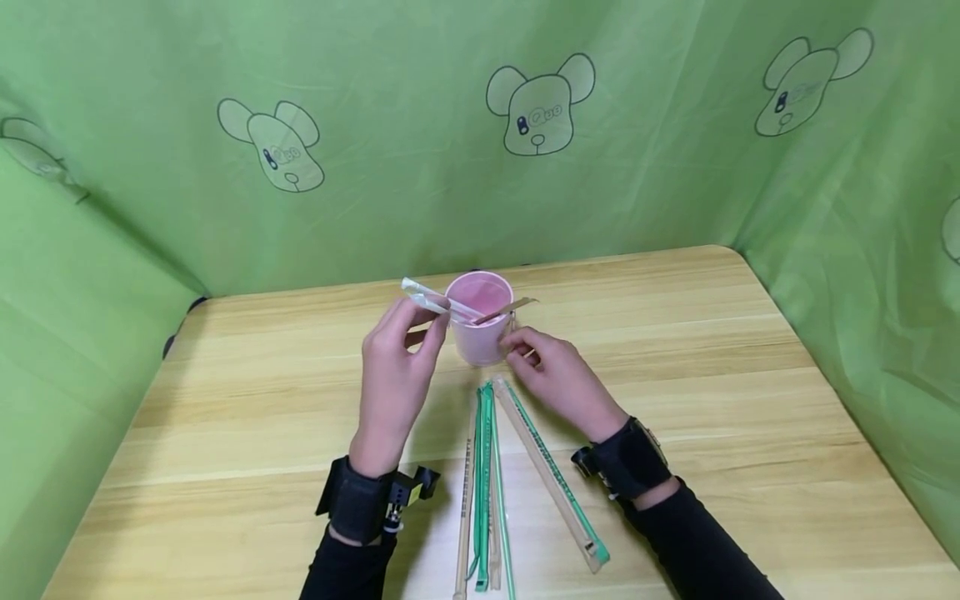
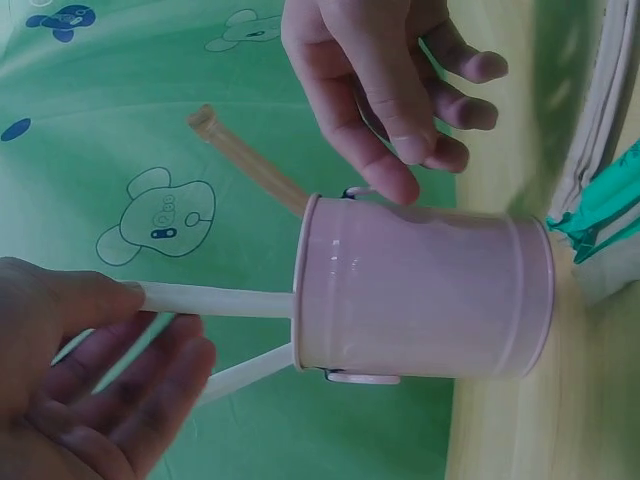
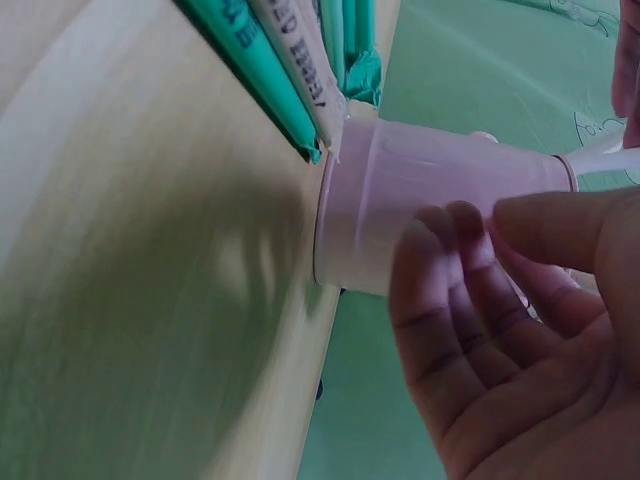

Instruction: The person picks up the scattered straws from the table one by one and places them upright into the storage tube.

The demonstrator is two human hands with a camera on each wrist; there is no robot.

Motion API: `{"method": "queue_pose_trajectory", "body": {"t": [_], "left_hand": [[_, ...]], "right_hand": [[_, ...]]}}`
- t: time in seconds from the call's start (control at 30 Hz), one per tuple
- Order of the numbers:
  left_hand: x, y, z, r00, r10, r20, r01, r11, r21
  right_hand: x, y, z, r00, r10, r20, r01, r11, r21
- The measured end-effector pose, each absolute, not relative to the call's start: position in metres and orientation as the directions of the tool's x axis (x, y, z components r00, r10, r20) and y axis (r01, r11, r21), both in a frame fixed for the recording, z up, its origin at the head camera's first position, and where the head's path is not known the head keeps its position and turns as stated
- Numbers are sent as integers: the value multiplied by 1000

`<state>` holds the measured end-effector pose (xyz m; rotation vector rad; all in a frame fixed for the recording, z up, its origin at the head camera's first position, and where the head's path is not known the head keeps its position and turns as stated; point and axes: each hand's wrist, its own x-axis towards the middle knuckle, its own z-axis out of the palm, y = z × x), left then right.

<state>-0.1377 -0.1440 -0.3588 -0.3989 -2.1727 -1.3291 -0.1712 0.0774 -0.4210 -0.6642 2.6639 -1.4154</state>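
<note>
A pink bucket (image 1: pixel 480 343) stands upright near the back of the table. Two white wrapped straws (image 2: pixel 220 300) and a brown wrapped straw (image 1: pixel 512 309) lean in it, their upper ends sticking out over the rim. At the bucket's left, my left hand (image 1: pixel 393 367) pinches one white straw between thumb and index finger, its lower end inside the bucket. My right hand (image 1: pixel 561 379) is by the bucket's right side, fingers loosely bent and holding nothing, with the index fingertip right at the wall near the handle mount in the left wrist view.
In front of the bucket lie several green wrapped straws (image 1: pixel 484 492) and brown paper-wrapped straws (image 1: pixel 465 500). A brown and green pair (image 1: pixel 551 475) slants off to the right. Green cloth (image 1: pixel 420 192) with mouse drawings hangs behind and beside the wooden table (image 1: pixel 247 400).
</note>
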Motion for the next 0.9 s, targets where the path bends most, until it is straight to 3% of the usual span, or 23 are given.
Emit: {"method": "queue_pose_trajectory", "body": {"t": [0.37,0.67,0.9], "left_hand": [[-141,-150,-366,-897,-95,432,300,588,751],[-143,-153,-370,-935,-120,334,200,598,776],[-142,-153,-371,-960,-104,262,148,604,783]], "right_hand": [[-168,70,-427,-867,-497,49,-349,534,-770],[-164,70,-429,-858,-511,-54,-278,551,-787],[-162,69,-431,-849,-526,-48,-300,556,-775]]}}
